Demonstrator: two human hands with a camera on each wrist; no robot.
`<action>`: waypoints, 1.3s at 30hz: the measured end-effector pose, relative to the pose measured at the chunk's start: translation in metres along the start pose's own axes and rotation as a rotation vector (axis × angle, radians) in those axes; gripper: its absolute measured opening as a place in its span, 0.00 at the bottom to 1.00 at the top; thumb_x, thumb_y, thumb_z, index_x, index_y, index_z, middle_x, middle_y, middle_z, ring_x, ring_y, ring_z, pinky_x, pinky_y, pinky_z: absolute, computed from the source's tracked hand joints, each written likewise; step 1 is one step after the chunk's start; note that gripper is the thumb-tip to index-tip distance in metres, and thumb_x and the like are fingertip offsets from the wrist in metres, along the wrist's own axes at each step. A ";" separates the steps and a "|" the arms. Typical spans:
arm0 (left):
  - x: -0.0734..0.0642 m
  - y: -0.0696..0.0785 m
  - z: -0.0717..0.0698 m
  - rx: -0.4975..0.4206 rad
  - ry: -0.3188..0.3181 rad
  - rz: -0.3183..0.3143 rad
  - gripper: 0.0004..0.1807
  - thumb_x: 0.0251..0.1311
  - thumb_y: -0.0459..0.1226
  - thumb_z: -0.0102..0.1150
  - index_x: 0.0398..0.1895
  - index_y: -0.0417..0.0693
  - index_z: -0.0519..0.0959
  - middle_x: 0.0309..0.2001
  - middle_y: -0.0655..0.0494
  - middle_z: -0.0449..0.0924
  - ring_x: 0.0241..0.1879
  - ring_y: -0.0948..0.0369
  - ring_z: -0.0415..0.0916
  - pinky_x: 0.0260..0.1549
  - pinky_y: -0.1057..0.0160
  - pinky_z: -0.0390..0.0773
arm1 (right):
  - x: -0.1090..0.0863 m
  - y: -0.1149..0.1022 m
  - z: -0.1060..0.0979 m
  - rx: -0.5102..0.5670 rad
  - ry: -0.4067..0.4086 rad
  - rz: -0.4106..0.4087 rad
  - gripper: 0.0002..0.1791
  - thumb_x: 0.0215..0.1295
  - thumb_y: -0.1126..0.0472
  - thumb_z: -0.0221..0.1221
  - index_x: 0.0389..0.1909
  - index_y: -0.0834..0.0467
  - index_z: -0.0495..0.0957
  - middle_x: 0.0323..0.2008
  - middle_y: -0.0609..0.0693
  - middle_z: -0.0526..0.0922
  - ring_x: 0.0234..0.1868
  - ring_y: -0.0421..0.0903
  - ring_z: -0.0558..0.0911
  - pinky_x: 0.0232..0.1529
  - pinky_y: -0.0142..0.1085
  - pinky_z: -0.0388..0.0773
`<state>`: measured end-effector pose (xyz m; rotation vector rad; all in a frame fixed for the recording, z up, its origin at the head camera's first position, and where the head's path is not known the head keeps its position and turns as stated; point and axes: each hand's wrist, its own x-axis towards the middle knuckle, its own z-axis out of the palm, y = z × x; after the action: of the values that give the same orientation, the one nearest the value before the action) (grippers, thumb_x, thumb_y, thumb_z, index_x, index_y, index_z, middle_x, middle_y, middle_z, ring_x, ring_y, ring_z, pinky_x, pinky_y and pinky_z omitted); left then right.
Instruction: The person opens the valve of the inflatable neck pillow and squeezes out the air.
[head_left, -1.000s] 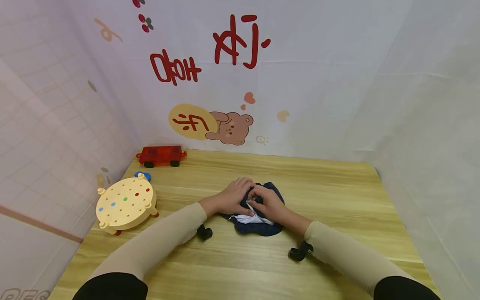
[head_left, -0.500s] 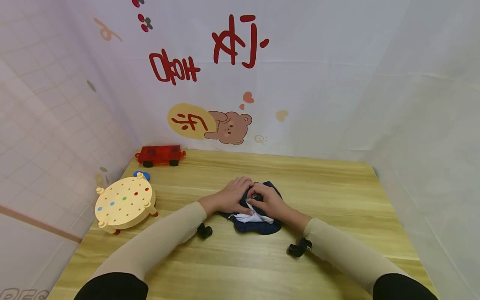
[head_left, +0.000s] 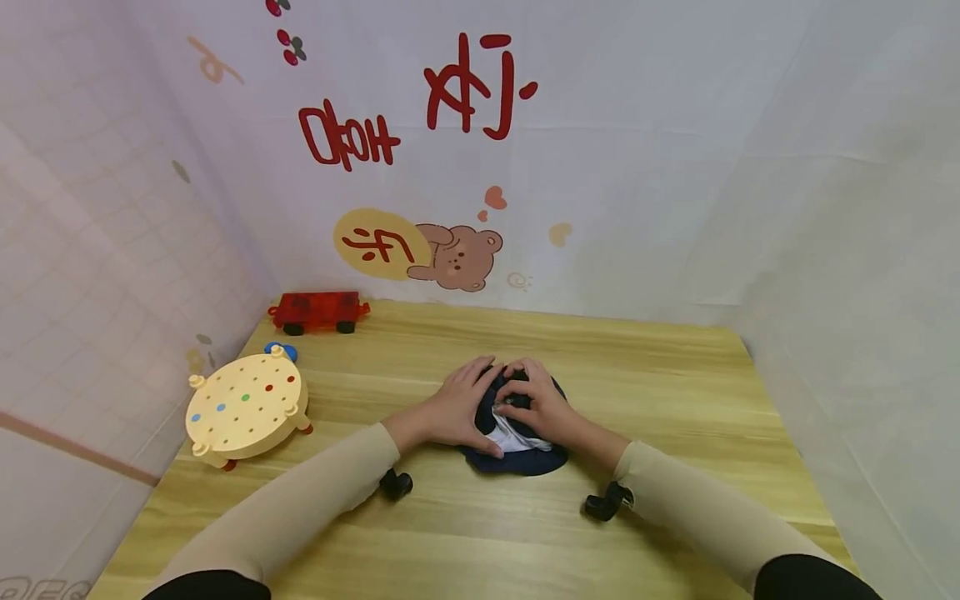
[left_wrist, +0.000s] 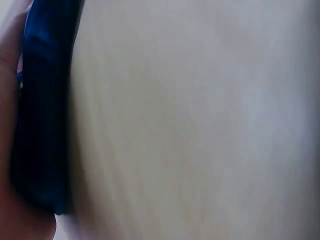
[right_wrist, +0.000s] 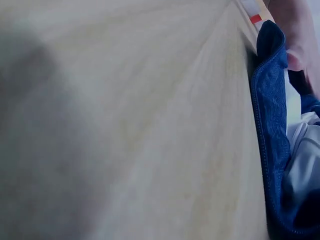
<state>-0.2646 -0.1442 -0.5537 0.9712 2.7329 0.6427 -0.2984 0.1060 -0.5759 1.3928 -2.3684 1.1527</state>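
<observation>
A crumpled navy cloth pouch (head_left: 517,463) lies mid-table, with a white lining (head_left: 516,437) showing at its opening. Zipper teeth run along the navy edge (right_wrist: 272,135) in the right wrist view. My left hand (head_left: 452,410) holds the left side, its thumb low across the near part and its fingers bent over the far part. From the right, my right hand (head_left: 546,407) has curled fingers and thumb at the cloth beside the lining. Navy cloth (left_wrist: 45,100) shows next to the left hand in the left wrist view. The fingers hide much of the pouch.
Left on the wooden table (head_left: 675,392) stands a round cream pegboard stool (head_left: 247,404) with coloured dots. A small blue object (head_left: 283,350) sits behind it. A red toy wagon (head_left: 318,312) is at the back left, near the printed cloth wall (head_left: 630,208).
My left hand has shifted a little toward the left, its thumb lower and more spread from the fingers. The right hand's fingers have spread and lifted slightly. More of the pouch shows between the hands.
</observation>
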 end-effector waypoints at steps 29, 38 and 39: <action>0.005 0.005 0.007 0.087 -0.010 -0.027 0.65 0.64 0.73 0.68 0.88 0.44 0.52 0.83 0.40 0.54 0.82 0.43 0.53 0.79 0.37 0.57 | 0.000 0.001 0.013 -0.007 0.013 0.028 0.09 0.70 0.63 0.75 0.43 0.48 0.85 0.44 0.47 0.81 0.48 0.47 0.80 0.54 0.52 0.72; 0.006 0.003 0.012 0.137 -0.007 -0.021 0.63 0.65 0.74 0.65 0.89 0.45 0.52 0.83 0.42 0.54 0.83 0.45 0.52 0.80 0.40 0.57 | -0.002 -0.003 0.014 0.052 0.017 0.078 0.09 0.70 0.64 0.74 0.41 0.47 0.86 0.44 0.44 0.81 0.48 0.46 0.80 0.56 0.53 0.69; 0.006 0.003 0.012 0.137 -0.008 -0.020 0.63 0.66 0.74 0.65 0.89 0.45 0.51 0.83 0.42 0.54 0.83 0.45 0.52 0.80 0.41 0.57 | -0.002 -0.003 0.014 0.053 0.017 0.077 0.09 0.70 0.65 0.74 0.41 0.47 0.86 0.44 0.44 0.81 0.48 0.46 0.80 0.56 0.53 0.69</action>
<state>-0.2639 -0.1343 -0.5636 0.9709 2.8065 0.4515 -0.2915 0.0965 -0.5845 1.3122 -2.4169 1.2500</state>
